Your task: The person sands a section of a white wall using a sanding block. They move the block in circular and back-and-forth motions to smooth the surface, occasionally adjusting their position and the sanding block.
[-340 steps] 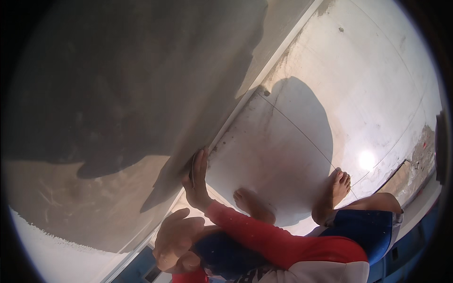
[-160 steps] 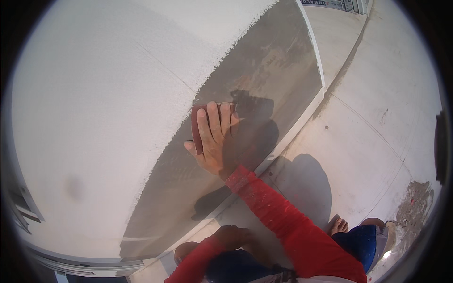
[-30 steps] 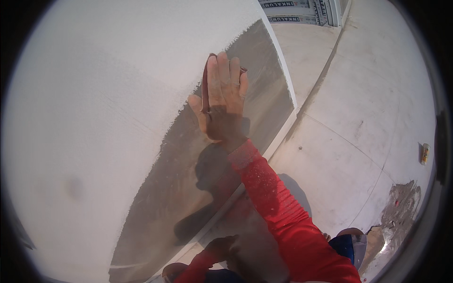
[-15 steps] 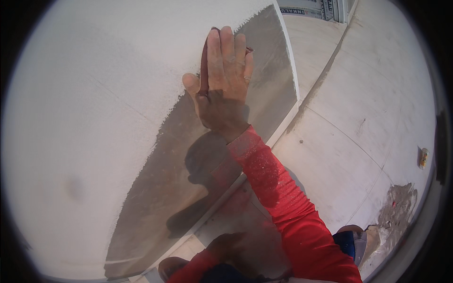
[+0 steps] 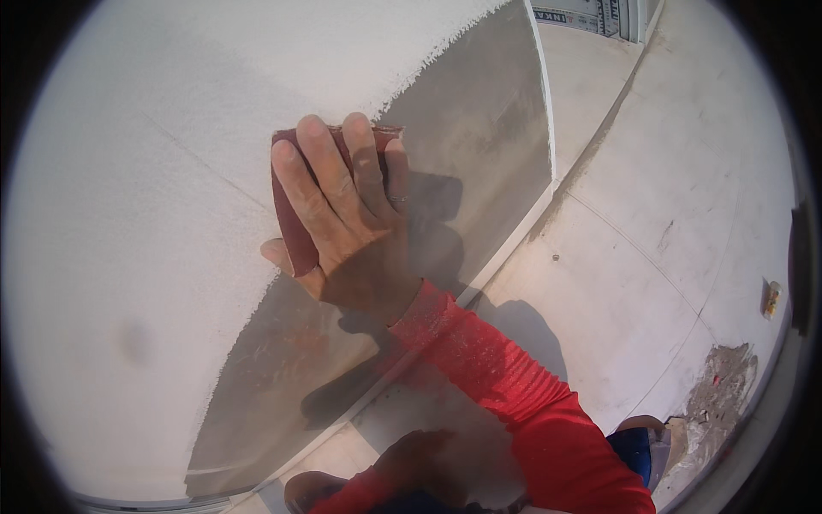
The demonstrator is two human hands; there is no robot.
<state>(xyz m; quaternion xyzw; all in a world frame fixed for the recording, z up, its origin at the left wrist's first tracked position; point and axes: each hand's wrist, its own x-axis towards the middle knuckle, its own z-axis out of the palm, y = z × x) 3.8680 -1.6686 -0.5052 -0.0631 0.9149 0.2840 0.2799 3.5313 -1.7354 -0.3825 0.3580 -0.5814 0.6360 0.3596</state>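
My right hand (image 5: pixel 347 218), in a dusty red sleeve, lies over a dark red sheet of sandpaper (image 5: pixel 292 224) and presses it to the wall. Its fingers are spread, and the thumb hooks the sheet's lower left edge. Under the hand, rough white coating (image 5: pixel 128 231) meets a smoother shaded grey-brown band (image 5: pixel 488 103) along a ragged line. My left hand (image 5: pixel 424 454) is low, near my body, in shadow and dust; its fingers are too unclear to read.
A pale edge strip (image 5: pixel 514 236) borders the wall. Beyond it lies the dusty light floor (image 5: pixel 625 283), with a rough patch of debris (image 5: pixel 719 390) and a small yellowish object (image 5: pixel 771 301) at the right. Printed window-like framing (image 5: pixel 591 17) stands at the top.
My right hand has slid left and down along the wall with the sandpaper, and its fingers have spread apart. More of the sheet now shows. My left hand stays low.
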